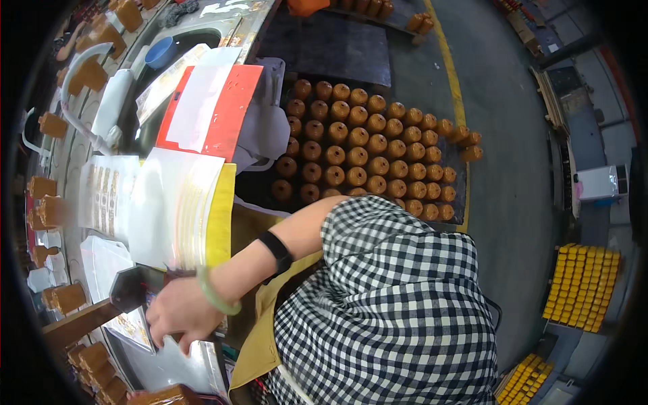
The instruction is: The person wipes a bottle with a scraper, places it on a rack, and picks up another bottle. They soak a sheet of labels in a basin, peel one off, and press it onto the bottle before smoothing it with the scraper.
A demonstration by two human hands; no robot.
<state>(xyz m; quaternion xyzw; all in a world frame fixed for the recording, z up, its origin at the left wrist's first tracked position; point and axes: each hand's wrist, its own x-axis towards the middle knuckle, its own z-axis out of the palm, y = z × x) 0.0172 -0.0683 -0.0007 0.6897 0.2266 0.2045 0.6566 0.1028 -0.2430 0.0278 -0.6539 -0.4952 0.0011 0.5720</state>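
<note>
Your right hand [177, 309] curls over the shiny tray [147, 370]; I cannot tell whether it pinches anything, nor how your barely visible left hand [134, 394] grips. Best steady the brown piece [170, 395] at the view's lower edge, bangle [207, 294] clear.

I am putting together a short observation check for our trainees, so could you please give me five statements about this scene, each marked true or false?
1. A pale green bangle is worn just above the right hand. True.
2. A black band sits nearer the fingers than the bangle. False: the black band is farther up the arm.
3. The bowl is red. False: the bowl is blue.
4. Rounded brown pieces stand in rows beyond the arm. True.
5. The checked sleeve is yellow and green. False: the checked sleeve is black and white.
</note>
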